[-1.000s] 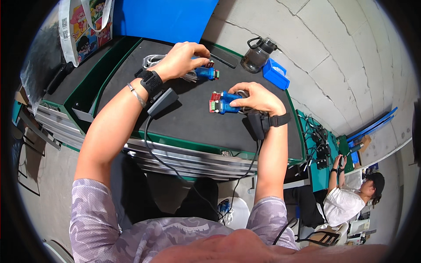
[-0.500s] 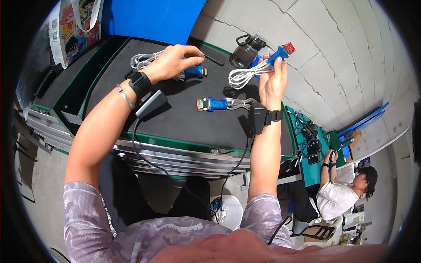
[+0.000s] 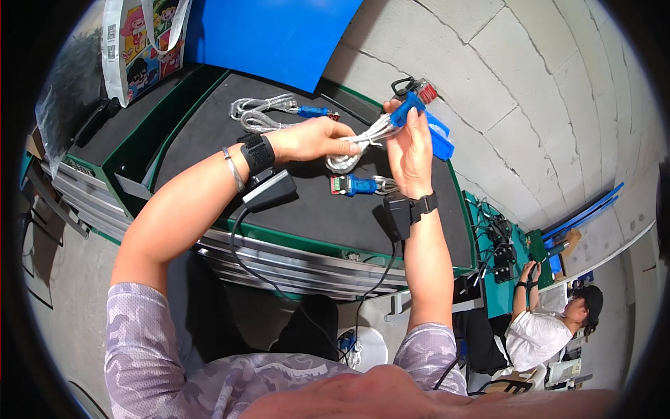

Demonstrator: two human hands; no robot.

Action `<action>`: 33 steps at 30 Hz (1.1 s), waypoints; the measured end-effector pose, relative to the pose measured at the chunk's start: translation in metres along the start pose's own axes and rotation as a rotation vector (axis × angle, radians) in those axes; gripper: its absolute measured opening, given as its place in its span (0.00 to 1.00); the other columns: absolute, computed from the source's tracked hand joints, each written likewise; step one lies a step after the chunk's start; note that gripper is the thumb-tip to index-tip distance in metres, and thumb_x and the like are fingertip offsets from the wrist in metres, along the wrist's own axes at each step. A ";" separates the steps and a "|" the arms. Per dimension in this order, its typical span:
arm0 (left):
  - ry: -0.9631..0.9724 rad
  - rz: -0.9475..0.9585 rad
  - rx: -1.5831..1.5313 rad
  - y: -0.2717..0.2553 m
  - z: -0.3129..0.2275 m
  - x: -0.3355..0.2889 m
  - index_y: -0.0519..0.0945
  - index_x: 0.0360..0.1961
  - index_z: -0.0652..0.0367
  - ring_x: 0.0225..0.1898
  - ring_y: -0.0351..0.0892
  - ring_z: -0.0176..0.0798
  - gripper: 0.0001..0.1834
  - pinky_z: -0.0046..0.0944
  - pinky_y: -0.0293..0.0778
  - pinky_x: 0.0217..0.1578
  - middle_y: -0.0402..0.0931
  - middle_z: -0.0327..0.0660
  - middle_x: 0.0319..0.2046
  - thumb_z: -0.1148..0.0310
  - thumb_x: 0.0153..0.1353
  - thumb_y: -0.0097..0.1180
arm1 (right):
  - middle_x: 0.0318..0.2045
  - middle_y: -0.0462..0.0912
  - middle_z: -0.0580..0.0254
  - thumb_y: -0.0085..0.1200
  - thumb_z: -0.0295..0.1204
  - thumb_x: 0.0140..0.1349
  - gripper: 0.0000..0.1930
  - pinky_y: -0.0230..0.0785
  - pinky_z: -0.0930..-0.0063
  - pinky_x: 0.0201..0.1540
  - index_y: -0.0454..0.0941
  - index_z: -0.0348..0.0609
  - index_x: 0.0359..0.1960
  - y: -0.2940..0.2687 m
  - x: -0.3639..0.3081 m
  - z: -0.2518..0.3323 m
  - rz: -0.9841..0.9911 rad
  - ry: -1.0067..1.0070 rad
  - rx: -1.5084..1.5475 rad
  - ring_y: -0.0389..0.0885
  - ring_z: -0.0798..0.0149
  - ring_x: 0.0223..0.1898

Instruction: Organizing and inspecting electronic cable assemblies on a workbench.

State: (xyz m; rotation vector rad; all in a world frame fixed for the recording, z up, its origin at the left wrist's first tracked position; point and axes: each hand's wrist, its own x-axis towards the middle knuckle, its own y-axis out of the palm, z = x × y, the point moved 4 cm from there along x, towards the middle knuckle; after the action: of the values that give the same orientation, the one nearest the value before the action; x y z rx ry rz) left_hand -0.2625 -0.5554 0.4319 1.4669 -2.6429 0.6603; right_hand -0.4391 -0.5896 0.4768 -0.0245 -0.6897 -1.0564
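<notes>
Raised over the dark mat, my right hand [image 3: 410,155] grips a blue serial adapter cable [image 3: 405,112] by its connector, its red end pointing up and away. The cable's clear, tied coil hangs toward the left. There my left hand [image 3: 317,140] closes thumb and fingers on the coil. A second blue adapter cable [image 3: 313,112] lies behind my left hand, its coil partly covered by that hand. Below the held coil rests a third adapter cable [image 3: 363,185], green terminal facing left; my right wrist hides part of its coil.
The mat [image 3: 307,209] tops a green-edged drawer bench. A phone-like dark slab [image 3: 349,105] lies at its back edge, near a blue object [image 3: 440,136] and a blue panel [image 3: 272,42]. A printed bag [image 3: 150,52] stands far left. Rightward, a person [image 3: 537,335] sits at another bench.
My left hand has left the cable at the back and moved right onto the held coil. My right hand has come slightly left and lower with its adapter cable. The view has shifted.
</notes>
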 end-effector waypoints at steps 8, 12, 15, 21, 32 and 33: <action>-0.003 -0.380 0.187 -0.024 -0.006 -0.002 0.77 0.44 0.61 0.34 0.76 0.30 0.14 0.34 0.71 0.36 0.80 0.38 0.30 0.61 0.67 0.54 | 0.39 0.78 0.64 0.53 0.46 0.68 0.19 0.71 0.71 0.47 0.74 0.43 0.47 -0.032 0.000 0.001 -0.338 0.177 -0.247 0.76 0.69 0.40; 0.072 -0.443 0.392 -0.029 -0.009 -0.003 0.75 0.48 0.62 0.41 0.79 0.37 0.16 0.39 0.73 0.42 0.80 0.44 0.37 0.65 0.63 0.59 | 0.39 0.79 0.65 0.56 0.38 0.67 0.12 0.73 0.76 0.39 0.73 0.46 0.45 -0.036 0.005 -0.008 -0.223 0.190 0.069 0.78 0.71 0.35; 0.104 -0.422 0.395 -0.024 -0.017 -0.008 0.74 0.50 0.61 0.42 0.79 0.39 0.19 0.39 0.72 0.43 0.80 0.46 0.39 0.63 0.62 0.61 | 0.43 0.80 0.63 0.55 0.37 0.68 0.12 0.73 0.76 0.41 0.73 0.46 0.48 -0.032 0.006 -0.004 -0.171 0.126 0.102 0.78 0.70 0.36; 0.053 -0.294 0.348 -0.018 -0.018 -0.006 0.77 0.47 0.63 0.36 0.79 0.39 0.23 0.41 0.73 0.38 0.80 0.45 0.31 0.54 0.62 0.61 | 0.58 0.72 0.62 0.53 0.32 0.69 0.19 0.68 0.74 0.51 0.69 0.45 0.59 -0.005 -0.002 0.002 0.205 0.135 0.055 0.73 0.73 0.47; 0.036 -0.389 0.344 -0.025 -0.019 -0.004 0.76 0.44 0.63 0.29 0.69 0.30 0.17 0.37 0.69 0.31 0.74 0.38 0.26 0.59 0.65 0.59 | 0.65 0.67 0.59 0.56 0.29 0.66 0.32 0.68 0.74 0.54 0.58 0.48 0.70 0.003 -0.007 0.013 0.280 0.167 -0.135 0.73 0.72 0.51; 0.033 -0.393 0.356 -0.026 -0.019 -0.005 0.76 0.44 0.63 0.29 0.69 0.30 0.17 0.37 0.69 0.31 0.74 0.38 0.26 0.58 0.65 0.59 | 0.65 0.67 0.59 0.56 0.29 0.66 0.32 0.68 0.74 0.54 0.58 0.48 0.70 0.004 -0.007 0.012 0.280 0.168 -0.133 0.73 0.72 0.51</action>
State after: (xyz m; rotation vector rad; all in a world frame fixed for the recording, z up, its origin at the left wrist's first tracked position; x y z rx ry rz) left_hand -0.2417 -0.5554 0.4569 1.9660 -2.1877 1.1324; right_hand -0.4446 -0.5784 0.4840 -0.1417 -0.4485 -0.8225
